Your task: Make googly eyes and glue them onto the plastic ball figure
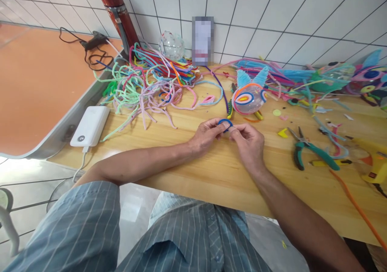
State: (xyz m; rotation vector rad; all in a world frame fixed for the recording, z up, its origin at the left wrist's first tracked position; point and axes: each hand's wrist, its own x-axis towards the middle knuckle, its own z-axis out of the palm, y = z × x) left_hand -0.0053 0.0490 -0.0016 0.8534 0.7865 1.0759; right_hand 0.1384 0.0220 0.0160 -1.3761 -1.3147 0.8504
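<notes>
A dark blue pipe cleaner (224,121), bent into a small ring, is pinched between my two hands over the wooden table. My left hand (208,134) grips its left side, thumb on top. On the other side, the fingertips of my right hand (248,143) close on the ring's right edge. Just beyond them sits a clear ball (250,100) with fuzzy blue ears (252,77) and eye shapes in orange, white and blue. Green-handled pliers (316,151) lie open to the right of my right hand.
Heaps of coloured pipe cleaners (142,88) cover the back left. A white power bank (90,126) and a red thermos (116,18) stand at left. A phone (202,42) leans on the tiled wall. At right lie a yellow glue gun (376,163) and an orange pipe cleaner (359,207).
</notes>
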